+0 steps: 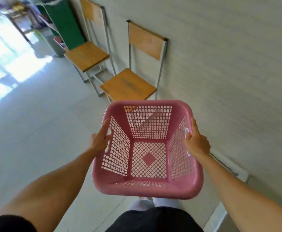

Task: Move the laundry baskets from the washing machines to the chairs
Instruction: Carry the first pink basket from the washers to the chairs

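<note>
Pink plastic laundry basket (pixel 147 185) carried in the air over the pale tiled floor (pixel 36 139), lattice walls and bottom bare inside. Left hand (pixel 100 141) on the left rim, grip closed around the handle slot, fingers hooked through the opening. Right hand (pixel 197 144) on the right rim, grip closed on the opposite handle slot in the same way. Just beyond the far rim, near wooden chair (pixel 128 86) with a grey metal frame, seat bare, back to the white wall (pixel 229 64). Farther along that wall, a 2nd matching chair (pixel 86 55), also bare. Behind it a green panel (pixel 66 22), then a bright, blurred doorway area.
</note>
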